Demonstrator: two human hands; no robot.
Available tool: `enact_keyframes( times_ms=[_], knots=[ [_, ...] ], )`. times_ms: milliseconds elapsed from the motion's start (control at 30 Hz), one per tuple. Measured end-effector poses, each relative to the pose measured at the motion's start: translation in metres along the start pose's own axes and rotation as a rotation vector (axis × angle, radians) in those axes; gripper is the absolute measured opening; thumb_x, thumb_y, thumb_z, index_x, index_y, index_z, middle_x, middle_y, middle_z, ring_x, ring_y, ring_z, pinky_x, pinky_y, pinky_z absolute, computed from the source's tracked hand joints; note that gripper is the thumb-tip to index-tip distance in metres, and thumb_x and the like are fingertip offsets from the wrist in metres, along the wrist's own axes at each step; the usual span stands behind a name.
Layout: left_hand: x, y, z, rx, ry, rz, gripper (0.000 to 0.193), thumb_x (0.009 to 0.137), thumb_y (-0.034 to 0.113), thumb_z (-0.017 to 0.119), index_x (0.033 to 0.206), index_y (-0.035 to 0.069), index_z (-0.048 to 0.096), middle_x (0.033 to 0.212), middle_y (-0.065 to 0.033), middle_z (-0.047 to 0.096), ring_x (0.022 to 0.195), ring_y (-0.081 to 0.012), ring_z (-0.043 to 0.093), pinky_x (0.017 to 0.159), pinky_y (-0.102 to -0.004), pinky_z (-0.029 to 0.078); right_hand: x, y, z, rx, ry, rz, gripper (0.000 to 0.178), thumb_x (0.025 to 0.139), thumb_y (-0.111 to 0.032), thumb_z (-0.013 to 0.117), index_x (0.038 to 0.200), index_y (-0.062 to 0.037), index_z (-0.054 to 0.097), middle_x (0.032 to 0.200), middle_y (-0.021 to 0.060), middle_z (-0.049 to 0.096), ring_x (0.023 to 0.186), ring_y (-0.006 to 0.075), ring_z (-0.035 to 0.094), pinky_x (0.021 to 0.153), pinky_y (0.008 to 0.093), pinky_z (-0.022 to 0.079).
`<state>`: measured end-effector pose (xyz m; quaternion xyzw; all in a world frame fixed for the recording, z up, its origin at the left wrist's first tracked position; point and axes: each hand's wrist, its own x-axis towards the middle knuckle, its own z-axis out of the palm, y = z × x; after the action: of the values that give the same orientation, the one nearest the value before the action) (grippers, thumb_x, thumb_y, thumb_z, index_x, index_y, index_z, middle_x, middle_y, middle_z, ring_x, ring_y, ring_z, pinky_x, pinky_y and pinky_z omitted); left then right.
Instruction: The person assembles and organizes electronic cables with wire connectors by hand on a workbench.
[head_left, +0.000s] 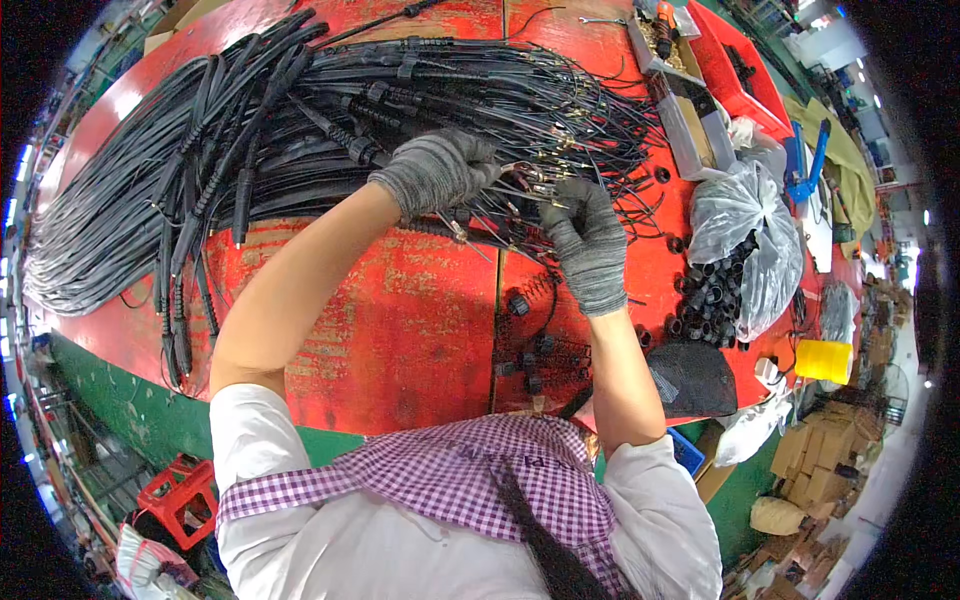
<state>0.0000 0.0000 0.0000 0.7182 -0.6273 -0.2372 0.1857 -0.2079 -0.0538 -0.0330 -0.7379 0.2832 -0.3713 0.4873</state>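
Observation:
A large bundle of black cables (130, 200) stretches over the red tabletop (370, 310), its thin wire ends fanned out to the right. Several small brass-coloured metal tips (532, 180) show between my two hands. My left hand (437, 172), in a grey knitted glove, is closed at the bundle's near edge, with its fingers curled round cable ends. My right hand (588, 240), gloved the same way, pinches the tips from the right. The gloves hide exactly how many cables each hand holds.
Black plastic caps (708, 300) are heaped beside a clear plastic bag (750, 215) on the right. Behind them stand a red bin (748, 75) and grey trays (690, 125). A blue hand tool (808, 160), a black cap (692, 380) and a yellow roll (823, 360) lie farther right.

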Motion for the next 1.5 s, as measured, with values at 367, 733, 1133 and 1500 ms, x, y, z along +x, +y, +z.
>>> enact_keyframes(
  times_ms=[367, 733, 1133, 1500],
  knots=[
    [-0.002, 0.001, 0.004, -0.020, -0.035, 0.019, 0.027, 0.078, 0.033, 0.052, 0.087, 0.010, 0.062, 0.077, -0.0130, 0.061, 0.072, -0.0310, 0.058, 0.066, -0.0381, 0.046, -0.010, 0.029, -0.009, 0.128, -0.044, 0.135, 0.072, 0.081, -0.064, 0.031, 0.103, 0.0003, 0.054, 0.082, 0.0080, 0.061, 0.072, 0.0161, 0.058, 0.063, 0.0269, 0.049],
    [-0.001, -0.005, 0.014, -0.044, 0.060, 0.096, 0.019, 0.079, 0.024, 0.055, 0.086, 0.007, 0.061, 0.074, -0.0115, 0.061, 0.068, -0.0255, 0.058, 0.064, -0.0333, 0.047, -0.023, -0.017, 0.000, -0.090, -0.071, 0.029, 0.013, 0.083, -0.008, 0.053, 0.093, -0.0013, 0.058, 0.071, 0.0044, 0.058, 0.064, 0.0107, 0.053, 0.060, 0.0238, 0.043],
    [-0.010, -0.003, 0.011, -0.046, -0.100, 0.108, 0.025, 0.082, 0.027, 0.054, 0.093, 0.006, 0.061, 0.079, -0.0116, 0.061, 0.073, -0.0245, 0.057, 0.069, -0.0323, 0.046, -0.018, 0.000, -0.001, -0.114, -0.013, 0.160, 0.015, 0.081, -0.010, 0.058, 0.094, -0.0019, 0.060, 0.073, -0.0011, 0.057, 0.063, 0.0044, 0.049, 0.056, 0.0195, 0.042],
    [-0.008, 0.003, 0.016, 0.017, -0.039, -0.014, 0.027, 0.078, 0.036, 0.052, 0.085, 0.012, 0.062, 0.077, -0.0121, 0.061, 0.073, -0.0295, 0.058, 0.066, -0.0397, 0.045, -0.021, 0.016, -0.002, -0.149, 0.091, -0.147, 0.024, 0.083, -0.012, 0.055, 0.105, -0.0019, 0.054, 0.087, 0.0085, 0.058, 0.080, 0.0147, 0.056, 0.070, 0.0258, 0.045]
  ],
)
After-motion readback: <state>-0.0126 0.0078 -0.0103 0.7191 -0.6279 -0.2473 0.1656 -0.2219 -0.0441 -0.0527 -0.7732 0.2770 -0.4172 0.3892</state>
